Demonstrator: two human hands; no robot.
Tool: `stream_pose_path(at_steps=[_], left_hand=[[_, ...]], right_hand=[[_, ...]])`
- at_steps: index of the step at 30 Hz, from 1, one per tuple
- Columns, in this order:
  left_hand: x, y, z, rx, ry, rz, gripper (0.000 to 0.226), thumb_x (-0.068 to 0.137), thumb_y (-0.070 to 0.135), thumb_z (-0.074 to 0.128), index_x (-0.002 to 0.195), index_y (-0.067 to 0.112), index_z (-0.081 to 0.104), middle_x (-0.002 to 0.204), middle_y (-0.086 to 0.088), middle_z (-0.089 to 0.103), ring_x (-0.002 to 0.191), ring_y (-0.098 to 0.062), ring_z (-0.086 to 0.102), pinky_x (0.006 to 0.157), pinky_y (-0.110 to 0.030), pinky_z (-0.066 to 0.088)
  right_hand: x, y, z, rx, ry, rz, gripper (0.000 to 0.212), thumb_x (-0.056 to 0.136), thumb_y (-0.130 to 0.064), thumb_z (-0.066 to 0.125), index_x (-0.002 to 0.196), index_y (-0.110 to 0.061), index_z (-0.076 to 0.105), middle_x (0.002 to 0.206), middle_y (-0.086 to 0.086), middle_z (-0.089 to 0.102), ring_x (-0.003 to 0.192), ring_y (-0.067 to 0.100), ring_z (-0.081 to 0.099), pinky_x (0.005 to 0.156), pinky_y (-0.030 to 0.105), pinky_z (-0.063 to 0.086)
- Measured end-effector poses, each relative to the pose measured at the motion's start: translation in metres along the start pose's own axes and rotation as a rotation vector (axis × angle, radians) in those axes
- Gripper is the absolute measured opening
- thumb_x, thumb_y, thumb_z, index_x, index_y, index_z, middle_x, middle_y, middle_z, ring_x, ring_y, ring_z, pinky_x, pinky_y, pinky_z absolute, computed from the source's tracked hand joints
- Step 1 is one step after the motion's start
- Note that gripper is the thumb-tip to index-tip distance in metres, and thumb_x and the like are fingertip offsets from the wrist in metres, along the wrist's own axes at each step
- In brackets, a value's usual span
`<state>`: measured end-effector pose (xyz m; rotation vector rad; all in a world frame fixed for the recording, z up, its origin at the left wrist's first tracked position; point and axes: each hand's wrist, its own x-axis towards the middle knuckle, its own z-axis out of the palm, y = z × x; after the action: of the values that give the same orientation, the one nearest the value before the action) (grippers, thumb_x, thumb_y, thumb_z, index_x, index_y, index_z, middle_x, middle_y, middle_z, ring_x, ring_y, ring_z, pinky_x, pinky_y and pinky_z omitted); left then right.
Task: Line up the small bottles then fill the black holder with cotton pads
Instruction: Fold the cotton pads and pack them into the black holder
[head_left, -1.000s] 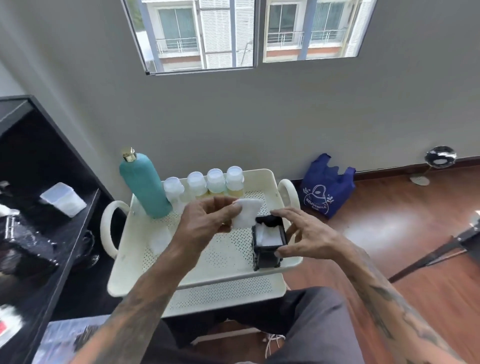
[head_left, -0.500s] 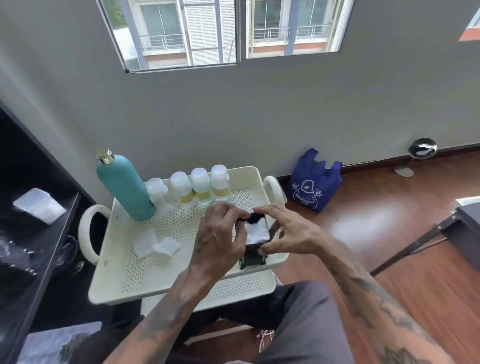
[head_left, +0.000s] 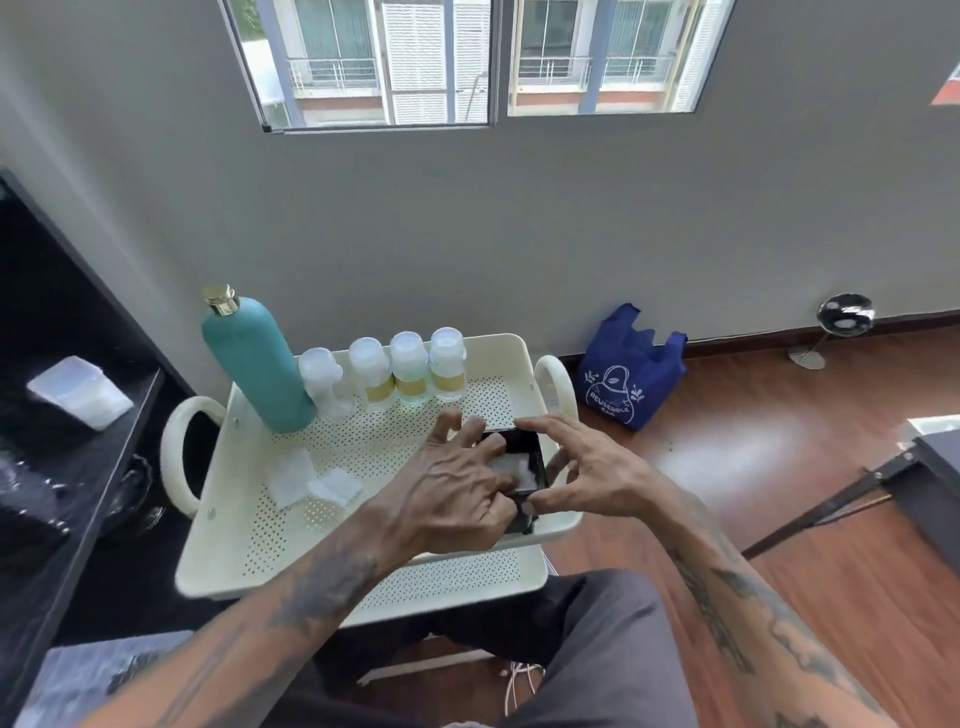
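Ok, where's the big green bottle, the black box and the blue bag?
Green bottle (head_left: 260, 369), head view, middle of its body.
Black holder (head_left: 537, 462), head view, its right wall.
Blue bag (head_left: 626, 371), head view, its printed front.

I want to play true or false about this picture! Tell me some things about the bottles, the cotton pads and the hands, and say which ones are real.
1. Four small bottles stand in a row at the back of the cream tray. True.
2. The teal bottle lies flat on its side. False: it stands upright, left of the small bottles.
3. White cotton shows inside the black holder. True.
4. No cotton pads are left on the tray. False: loose cotton pads lie left of the left hand.
5. The right hand holds the blue bag. False: it is at the holder; the bag sits on the floor.
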<state>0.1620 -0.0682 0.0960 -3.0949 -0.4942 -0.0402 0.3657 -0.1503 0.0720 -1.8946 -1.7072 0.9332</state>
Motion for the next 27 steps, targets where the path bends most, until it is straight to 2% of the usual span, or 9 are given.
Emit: stream_pose_path(at_steps=[3, 5, 8, 10, 13, 15, 18, 20, 27], left_hand=[[-0.024, -0.013, 0.005, -0.172, 0.228, -0.049, 0.035, 0.088, 0.035, 0.042, 0.108, 0.027, 0.070, 0.115, 0.004, 0.058, 0.108, -0.013, 0.048, 0.100, -0.036, 0.036], [-0.051, -0.036, 0.018, -0.301, 0.336, -0.229, 0.031, 0.091, 0.032, 0.047, 0.105, 0.022, 0.072, 0.106, 0.007, 0.064, 0.101, -0.010, 0.053, 0.093, -0.034, 0.044], [-0.093, -0.084, 0.048, -0.362, 0.269, -0.579, 0.020, 0.091, 0.028, 0.056, 0.102, 0.022, 0.072, 0.105, 0.008, 0.065, 0.102, -0.012, 0.057, 0.090, -0.040, 0.052], [-0.116, -0.112, 0.068, -0.351, 0.127, -0.711, 0.028, 0.092, 0.024, 0.059, 0.118, 0.020, 0.067, 0.118, 0.005, 0.060, 0.115, -0.014, 0.054, 0.097, -0.037, 0.050], [-0.133, -0.134, 0.092, -0.320, -0.042, -0.720, 0.042, 0.093, 0.034, 0.059, 0.134, 0.026, 0.056, 0.126, 0.004, 0.056, 0.119, -0.014, 0.050, 0.100, -0.031, 0.045], [-0.133, -0.136, 0.102, -0.293, -0.075, -0.691, 0.040, 0.092, 0.044, 0.058, 0.130, 0.032, 0.058, 0.121, 0.006, 0.057, 0.114, -0.012, 0.051, 0.098, -0.034, 0.045], [-0.126, -0.131, 0.108, -0.252, 0.028, -0.676, 0.026, 0.091, 0.041, 0.061, 0.111, 0.029, 0.070, 0.106, 0.004, 0.059, 0.102, -0.015, 0.053, 0.092, -0.038, 0.045], [-0.123, -0.129, 0.112, -0.225, 0.077, -0.664, 0.020, 0.089, 0.037, 0.064, 0.100, 0.023, 0.075, 0.097, 0.004, 0.061, 0.095, -0.015, 0.054, 0.087, -0.036, 0.046], [-0.156, -0.118, 0.102, -0.507, 0.323, -0.823, 0.010, 0.094, 0.027, 0.057, 0.090, 0.022, 0.065, 0.086, 0.009, 0.065, 0.078, -0.009, 0.060, 0.071, -0.030, 0.051]], right_hand=[[-0.001, -0.003, -0.003, -0.002, -0.012, 0.012, 0.088, 0.067, -0.042, 0.083, 0.142, -0.046, 0.036, 0.137, -0.023, 0.038, 0.092, -0.001, 0.063, 0.079, 0.020, 0.047], [-0.004, -0.009, -0.007, -0.059, -0.036, 0.011, 0.090, 0.065, -0.049, 0.082, 0.141, -0.049, 0.033, 0.139, -0.025, 0.036, 0.091, -0.004, 0.063, 0.078, 0.018, 0.047], [-0.007, -0.022, -0.013, -0.150, -0.036, 0.041, 0.098, 0.059, -0.069, 0.075, 0.144, -0.050, 0.030, 0.140, -0.029, 0.032, 0.095, -0.005, 0.061, 0.082, 0.021, 0.049], [-0.007, -0.040, -0.014, -0.216, 0.138, 0.004, 0.082, 0.066, -0.070, 0.069, 0.139, -0.045, 0.041, 0.133, -0.026, 0.037, 0.095, -0.006, 0.057, 0.083, 0.017, 0.046], [0.002, -0.087, 0.001, -0.151, 0.391, -0.113, 0.037, 0.083, -0.049, 0.069, 0.117, -0.038, 0.062, 0.115, -0.019, 0.050, 0.089, -0.004, 0.058, 0.076, 0.005, 0.039], [0.019, -0.114, 0.029, -0.126, 0.315, -0.156, 0.021, 0.089, -0.042, 0.066, 0.108, -0.035, 0.066, 0.109, -0.017, 0.054, 0.081, 0.000, 0.061, 0.078, 0.010, 0.043], [0.059, -0.122, 0.085, -0.272, 0.054, -0.139, 0.025, 0.092, -0.042, 0.060, 0.115, -0.034, 0.064, 0.117, -0.012, 0.055, 0.090, 0.004, 0.058, 0.093, 0.032, 0.048], [0.085, -0.111, 0.120, -0.317, -0.043, -0.061, 0.030, 0.093, -0.036, 0.059, 0.123, -0.030, 0.062, 0.123, -0.006, 0.056, 0.103, 0.011, 0.056, 0.099, 0.036, 0.046], [0.113, -0.080, 0.170, -0.266, 0.009, 0.054, 0.032, 0.095, -0.023, 0.055, 0.125, -0.023, 0.062, 0.120, 0.000, 0.058, 0.098, 0.014, 0.057, 0.092, 0.029, 0.049]])
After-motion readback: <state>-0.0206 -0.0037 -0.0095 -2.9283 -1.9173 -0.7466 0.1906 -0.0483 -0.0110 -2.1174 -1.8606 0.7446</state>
